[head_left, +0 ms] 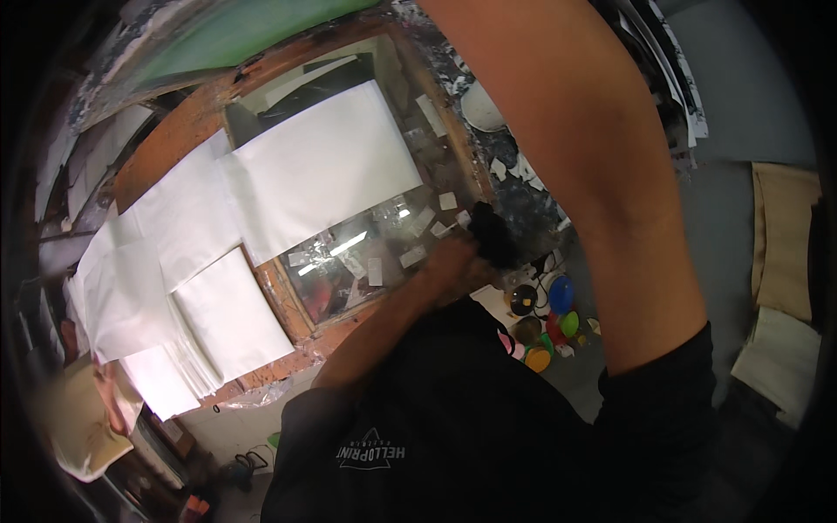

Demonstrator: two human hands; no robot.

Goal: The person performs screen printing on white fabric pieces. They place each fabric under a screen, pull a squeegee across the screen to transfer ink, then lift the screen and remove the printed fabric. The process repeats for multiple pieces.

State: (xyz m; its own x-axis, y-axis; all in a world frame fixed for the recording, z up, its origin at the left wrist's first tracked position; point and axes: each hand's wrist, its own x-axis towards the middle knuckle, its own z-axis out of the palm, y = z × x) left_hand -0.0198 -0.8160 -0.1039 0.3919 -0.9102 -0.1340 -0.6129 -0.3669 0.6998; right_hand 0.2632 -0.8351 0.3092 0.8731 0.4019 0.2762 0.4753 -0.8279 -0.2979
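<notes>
My left hand (458, 263) reaches over the near right edge of a glass-topped table (397, 222), slightly blurred. It seems closed on a bunched black rag (493, 234), though its fingers are only partly distinguishable. My right arm (602, 174) is raised across the right side of the view and runs out at the top, so that hand is out of sight. Small pale pieces of tape (375, 271) are stuck about the glass, beside my left hand. Large white sheets (323, 170) lie across the table's left part, overlapping one another.
A green screen frame (235, 39) stands at the far edge. Colourful tubs and lids (538, 357) sit low on the right, near a white round container (481, 108). Another person's hand (109, 392) is at the left by a beige bag-like item (74, 427). Beige packages (782, 240) lie far right.
</notes>
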